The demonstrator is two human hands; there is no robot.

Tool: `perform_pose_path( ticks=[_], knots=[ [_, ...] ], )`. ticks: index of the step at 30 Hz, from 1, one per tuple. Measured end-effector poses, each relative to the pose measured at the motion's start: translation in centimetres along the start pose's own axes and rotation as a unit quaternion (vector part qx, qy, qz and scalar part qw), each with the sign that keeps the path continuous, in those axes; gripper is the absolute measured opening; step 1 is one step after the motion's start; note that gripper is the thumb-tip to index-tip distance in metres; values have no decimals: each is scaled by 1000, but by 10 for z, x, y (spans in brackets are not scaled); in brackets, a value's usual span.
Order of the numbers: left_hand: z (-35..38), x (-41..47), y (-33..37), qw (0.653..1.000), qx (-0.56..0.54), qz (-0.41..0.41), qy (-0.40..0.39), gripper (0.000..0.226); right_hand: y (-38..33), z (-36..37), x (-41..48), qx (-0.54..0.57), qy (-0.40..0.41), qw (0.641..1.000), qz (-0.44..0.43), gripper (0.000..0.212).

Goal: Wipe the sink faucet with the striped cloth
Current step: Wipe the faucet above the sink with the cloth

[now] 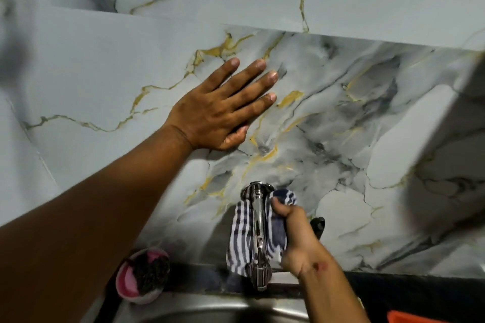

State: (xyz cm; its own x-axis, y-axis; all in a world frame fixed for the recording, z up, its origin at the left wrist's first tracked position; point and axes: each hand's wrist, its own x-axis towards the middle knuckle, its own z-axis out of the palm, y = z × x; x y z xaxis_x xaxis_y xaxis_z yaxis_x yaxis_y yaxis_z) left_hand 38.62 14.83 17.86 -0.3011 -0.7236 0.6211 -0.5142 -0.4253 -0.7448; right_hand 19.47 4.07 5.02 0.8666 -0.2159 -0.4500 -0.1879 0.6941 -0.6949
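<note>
A chrome faucet [258, 228] juts out of the marble wall above the steel sink [217, 307]. A dark blue and white striped cloth [240, 238] is wrapped under and around the faucet's pipe. My right hand [296, 238] grips the cloth against the right side of the pipe, thumb up near the wall flange. My left hand [223, 107] lies flat on the marble wall well above and left of the faucet, fingers straight and spread.
A pink bowl [141, 276] holding a dark scrubber sits on the ledge left of the faucet. A black knob [319, 225] shows on the wall behind my right hand. An orange object [430, 318] peeks in at the bottom right.
</note>
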Motion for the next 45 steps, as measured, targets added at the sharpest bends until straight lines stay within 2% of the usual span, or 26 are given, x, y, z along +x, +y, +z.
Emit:
perform_pose_path(
  ticks=[1, 5, 9, 11, 15, 18, 19, 20, 22, 24, 25, 26, 28, 30, 31, 32, 33, 35, 37, 38, 39, 40, 41, 42, 43, 45],
  knots=[
    [1, 0, 0, 1000, 0, -1, 2, 68, -3, -6, 7, 48, -16, 998, 23, 41],
    [0, -1, 0, 1000, 7, -3, 4, 68, 25, -28, 23, 107, -94, 989, 32, 44],
    [1, 0, 1, 1000, -1, -3, 5, 67, 51, -51, 6, 39, -153, 987, 40, 52],
    [1, 0, 1, 1000, -3, -3, 1, 67, 40, -52, 11, 7, -145, 989, 40, 52],
    [-1, 0, -2, 1000, 6, -4, 0, 67, 19, -28, 19, 22, -104, 994, 20, 44],
    [-1, 0, 0, 1000, 0, -3, -4, 67, 43, -53, 12, -91, -54, 993, 60, 42],
    [-1, 0, 1, 1000, -2, -3, -8, 67, 49, -62, 8, -152, -56, 984, 69, 39],
    [-1, 0, 1, 1000, -4, -3, -10, 67, 50, -69, 6, -162, -78, 981, 75, 35],
    [-1, -1, -1, 1000, -5, -1, -10, 67, 36, -60, 10, -98, -99, 990, 35, 33],
    [-1, -1, -2, 1000, 0, -2, -11, 67, 29, -43, 10, -19, -87, 996, 19, 40],
    [-2, -2, -2, 1000, 3, -3, -10, 68, 24, -34, 15, -19, -70, 997, 21, 41],
    [-2, -1, -1, 1000, 4, -4, -7, 68, 27, -37, 17, -37, -60, 997, 32, 41],
    [-2, 0, 0, 1000, 1, -4, -6, 67, 36, -49, 24, 16, -31, 991, 130, 42],
    [-3, 1, 1, 1000, 0, -4, -11, 66, 37, -58, 26, -54, 1, 958, 280, 48],
    [-4, 1, 0, 1000, 3, -3, -12, 66, 34, -56, 25, -117, -30, 966, 228, 49],
    [-4, 2, -1, 1000, 6, -3, -13, 66, 29, -53, 25, -97, -39, 984, 141, 43],
    [-4, 2, -2, 1000, 8, -3, -14, 66, 25, -47, 24, -94, -6, 991, 90, 39],
    [-6, 1, -1, 1000, 11, -6, -16, 66, 26, -34, 18, -6, -27, 999, 24, 43],
    [-8, 2, 1, 1000, 5, -8, -12, 66, 32, -34, 17, 13, -50, 997, 51, 41],
    [-7, 2, 1, 1000, 1, -7, -10, 66, 36, -40, 21, -16, -36, 995, 86, 39],
    [-6, 2, 1, 1000, -3, -6, -12, 66, 37, -40, 25, -38, 13, 990, 135, 39],
    [-5, 2, 2, 1000, -7, -5, -15, 65, 35, -40, 24, -133, 52, 981, 134, 41],
    [-4, 1, 1, 1000, -6, -5, -17, 65, 30, -35, 28, -194, 43, 968, 155, 43],
    [-3, 1, 0, 1000, -3, -5, -17, 65, 26, -28, 27, -237, -12, 964, 123, 44],
    [-3, 0, 0, 1000, -1, -6, -16, 65, 19, -26, 24, -162, -66, 981, 87, 45],
    [-4, 0, 0, 1000, -1, -5, -9, 65, 14, -19, 22, -74, -27, 997, 22, 45]
  ],
)
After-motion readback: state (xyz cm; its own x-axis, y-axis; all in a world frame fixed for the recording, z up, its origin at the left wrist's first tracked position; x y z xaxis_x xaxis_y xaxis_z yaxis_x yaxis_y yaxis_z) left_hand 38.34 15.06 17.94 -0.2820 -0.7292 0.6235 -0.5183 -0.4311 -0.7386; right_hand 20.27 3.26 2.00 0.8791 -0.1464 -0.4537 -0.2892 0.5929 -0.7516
